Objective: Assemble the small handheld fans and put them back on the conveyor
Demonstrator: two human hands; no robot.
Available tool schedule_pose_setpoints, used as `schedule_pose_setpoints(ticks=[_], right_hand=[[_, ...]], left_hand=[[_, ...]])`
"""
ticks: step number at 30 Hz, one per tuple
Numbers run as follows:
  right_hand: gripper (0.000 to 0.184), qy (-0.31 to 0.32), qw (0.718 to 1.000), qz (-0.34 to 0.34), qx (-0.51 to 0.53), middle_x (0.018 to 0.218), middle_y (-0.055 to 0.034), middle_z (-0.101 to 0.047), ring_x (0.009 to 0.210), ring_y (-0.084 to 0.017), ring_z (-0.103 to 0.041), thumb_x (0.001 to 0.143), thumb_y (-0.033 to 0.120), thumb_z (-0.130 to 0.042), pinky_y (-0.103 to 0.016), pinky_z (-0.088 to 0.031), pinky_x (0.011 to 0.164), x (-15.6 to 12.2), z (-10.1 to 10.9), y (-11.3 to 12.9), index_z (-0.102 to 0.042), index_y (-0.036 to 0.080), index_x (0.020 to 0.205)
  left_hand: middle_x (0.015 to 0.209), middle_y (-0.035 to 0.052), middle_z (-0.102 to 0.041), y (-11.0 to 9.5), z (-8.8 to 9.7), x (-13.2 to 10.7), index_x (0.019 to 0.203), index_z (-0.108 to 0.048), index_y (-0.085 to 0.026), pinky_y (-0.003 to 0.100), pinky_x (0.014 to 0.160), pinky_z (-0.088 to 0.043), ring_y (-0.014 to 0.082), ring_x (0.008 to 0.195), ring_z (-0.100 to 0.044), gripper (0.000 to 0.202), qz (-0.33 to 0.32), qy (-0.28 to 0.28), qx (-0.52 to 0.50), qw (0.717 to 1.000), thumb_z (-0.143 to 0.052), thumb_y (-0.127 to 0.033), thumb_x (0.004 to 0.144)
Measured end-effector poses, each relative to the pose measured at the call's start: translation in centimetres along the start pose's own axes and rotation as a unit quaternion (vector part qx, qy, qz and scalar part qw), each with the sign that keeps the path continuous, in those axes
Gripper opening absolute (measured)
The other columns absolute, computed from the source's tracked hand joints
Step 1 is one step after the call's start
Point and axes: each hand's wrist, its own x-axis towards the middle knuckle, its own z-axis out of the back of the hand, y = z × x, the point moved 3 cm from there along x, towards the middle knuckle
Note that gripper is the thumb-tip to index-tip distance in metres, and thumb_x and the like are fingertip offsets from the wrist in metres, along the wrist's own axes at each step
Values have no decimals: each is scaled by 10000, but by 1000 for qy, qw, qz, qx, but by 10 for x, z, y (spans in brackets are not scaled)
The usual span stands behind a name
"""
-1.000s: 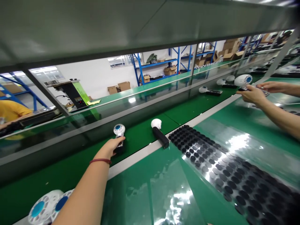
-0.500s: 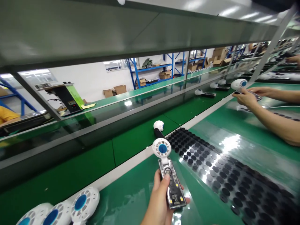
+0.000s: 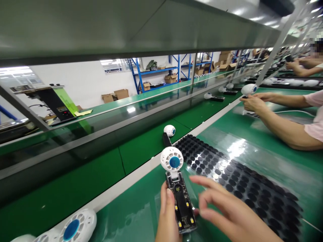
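My left hand (image 3: 166, 210) grips a handheld device (image 3: 183, 201) that looks like a small fan. Its round white head has vents and a blue centre. Its black circuit-board body carries small yellow squares and is tilted up toward me. To the right of that body is my right hand (image 3: 222, 205), open and slightly blurred, with its index finger stretched out and the others bent. Nothing shows in it. Beyond the held device, a similar white-headed device with a black handle (image 3: 167, 138) lies on the dark green strip.
A sheet of black round discs (image 3: 237, 183) lies right of my hands. More white heads (image 3: 79, 227) sit at lower left. A co-worker's hands (image 3: 254, 102) hold a similar device at right. A metal shelf (image 3: 101, 30) spans overhead. Further devices (image 3: 214, 97) lie along the strip.
My right hand has come into view from the lower right, beside the device. My left hand still holds the device, now with its face turned more toward me. The view has shifted slightly right.
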Motion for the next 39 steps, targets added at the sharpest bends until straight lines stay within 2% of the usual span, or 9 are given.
schedule_pose_setpoints(ticks=[3,6,9,12,17,20,26,33,39], right_hand=[[154,11,996,-35,86,1327,10,-391,1187,-210,-415,796,231,-480,-324,-379,954,34,-1,11,-512,213,647],[155,51,993,-40,100,1090,1,-498,892,-157,-548,807,224,-447,-242,-484,678,48,-8,19,-476,214,655],[156,54,997,-29,46,892,14,-506,768,-134,-523,803,170,-429,-185,-430,532,48,-11,22,-470,213,659],[163,39,999,-14,-10,865,17,-506,786,-130,-516,800,132,-433,-193,-418,595,47,-10,22,-476,207,662],[177,62,998,-11,-31,864,12,-503,759,-127,-520,793,101,-428,-208,-413,609,48,-9,22,-461,200,650],[184,54,998,-7,-42,867,15,-503,752,-126,-523,802,92,-417,-217,-417,630,47,-8,24,-467,204,665],[193,48,998,0,-46,870,14,-512,769,-130,-535,791,72,-429,-227,-427,670,45,-7,25,-472,204,657],[192,45,997,5,-63,906,8,-524,776,-128,-540,802,70,-441,-245,-427,705,42,-8,25,-472,202,666],[190,-3,992,41,-120,859,2,-543,874,-169,-524,780,47,-457,-276,-430,741,43,-13,21,-487,205,679]], left_hand=[[934,77,-630,-2,-1,-3,1276,-279,-264,340,613,-505,200,645,-627,790,9,-15,23,1000,-556,-653,647],[973,108,-635,-4,0,-4,1285,-266,-251,356,600,-502,233,621,-646,860,20,-32,72,997,-539,-703,606],[958,108,-652,-5,1,-4,1289,-252,-253,323,557,-478,219,566,-647,842,36,-21,121,992,-476,-727,630],[990,119,-653,-5,1,-5,1293,-241,-249,319,570,-473,233,610,-659,855,39,-24,147,988,-444,-746,628],[1096,145,-619,-4,0,-4,1264,-290,-208,327,746,-470,284,891,-634,914,36,-46,120,991,-512,-750,562],[1186,140,-576,-2,1,-3,1242,-336,-214,333,804,-451,302,981,-597,907,24,-64,119,991,-546,-743,537],[1209,128,-568,1,3,-1,1234,-370,-228,357,836,-440,334,1069,-543,933,1,-84,96,992,-577,-748,488],[1275,117,-517,3,4,-2,1205,-388,-244,329,786,-464,333,1074,-541,880,15,-75,71,995,-595,-727,500],[1121,85,-619,1,5,-1,1095,-492,-221,286,910,-373,288,1194,-431,783,-40,-112,97,988,-586,-731,508]])
